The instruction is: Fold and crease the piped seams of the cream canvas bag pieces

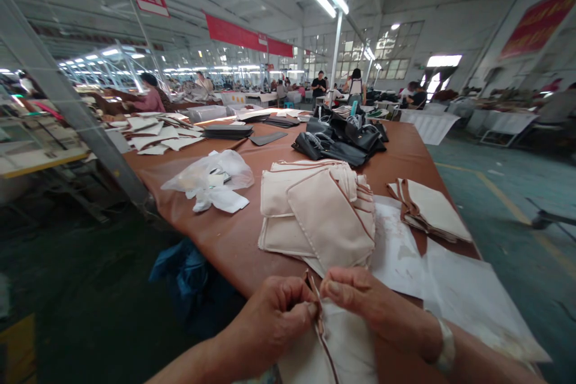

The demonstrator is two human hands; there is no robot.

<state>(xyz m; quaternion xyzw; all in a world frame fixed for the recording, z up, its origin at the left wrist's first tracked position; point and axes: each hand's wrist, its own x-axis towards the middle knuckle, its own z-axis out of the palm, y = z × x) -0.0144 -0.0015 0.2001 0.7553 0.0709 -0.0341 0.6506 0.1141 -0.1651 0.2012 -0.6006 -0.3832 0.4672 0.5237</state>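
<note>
Cream fabric piece (344, 345) (brown-piped edge) pinched by left hand (274, 318) and right hand (360, 300), knuckles up.

You had two hands (274, 318) (360, 303) on one cream piece (346, 348); table (225, 240) carried two cream stacks (315, 210) (429, 210), one plastic bag (209, 177), one black bag heap (342, 135).

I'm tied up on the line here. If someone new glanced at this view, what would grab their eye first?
Probably the two hands at the bottom edge: the left hand and right hand pinch the brown-piped edge of a cream fabric piece between the fingertips. Just beyond them, a stack of cream fabric pieces with brown piping sits mid-table on the long brown table. Farther back lies a heap of black leather bags.
</note>
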